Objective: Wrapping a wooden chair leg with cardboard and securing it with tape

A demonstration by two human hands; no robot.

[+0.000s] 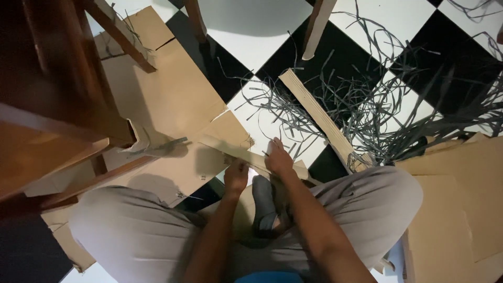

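Head view: the left hand [236, 175] and right hand [279, 159] both grasp a narrow cardboard strip [230, 152], which extends leftward from the left hand over the flat cardboard sheet [173, 99]. The strip's right end is hidden behind the right hand; the fingertips cannot be made out.

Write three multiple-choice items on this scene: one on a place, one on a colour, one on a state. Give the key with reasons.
1. Where does the tangle of thin grey strips lie?
A. On the checked floor, beyond the hands
B. On the person's lap
C. On the wooden chair

2. What colours are the floor tiles?
A. Red and grey
B. Black and white
C. All brown

3. How is the long cardboard strip held?
A. By the left hand alone
B. By neither hand
C. By the left hand and right hand

Key: 1 A, the strips spread over the tiles ahead; 2 B, the squares alternate black and white; 3 C, both hands grip it.
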